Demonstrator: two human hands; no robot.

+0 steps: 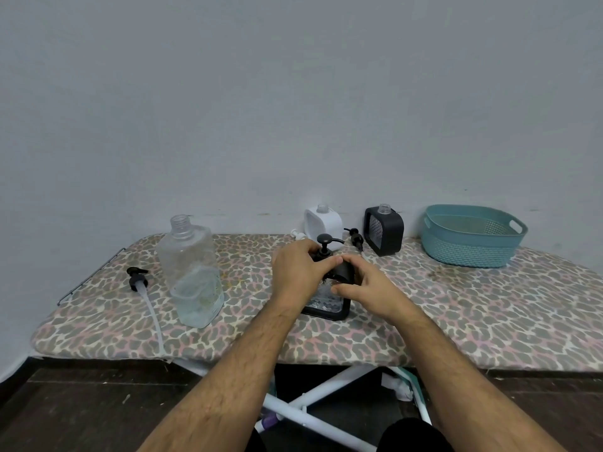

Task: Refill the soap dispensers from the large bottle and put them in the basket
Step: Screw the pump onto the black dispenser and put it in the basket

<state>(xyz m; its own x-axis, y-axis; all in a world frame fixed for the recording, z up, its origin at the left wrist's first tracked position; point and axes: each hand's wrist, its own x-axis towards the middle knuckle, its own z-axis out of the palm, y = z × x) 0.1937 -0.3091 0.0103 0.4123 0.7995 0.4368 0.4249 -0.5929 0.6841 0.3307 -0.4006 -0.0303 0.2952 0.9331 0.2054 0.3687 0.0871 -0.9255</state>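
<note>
Hands at mid surface, left hand [295, 272] pinching pump head [324, 246], right hand [365, 285] gripping black dispenser [329, 305], teal basket [470, 246] at far right edge

Both hands — left hand [295, 272], right hand [368, 288] — grip a black soap dispenser [329, 303] on the table [456, 305]; 1 teal basket [470, 236] sits far right.

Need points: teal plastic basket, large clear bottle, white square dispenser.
teal plastic basket [470, 247], head view, front woven wall
large clear plastic bottle [187, 252], head view, upper body
white square dispenser [326, 225], head view, front face
</note>
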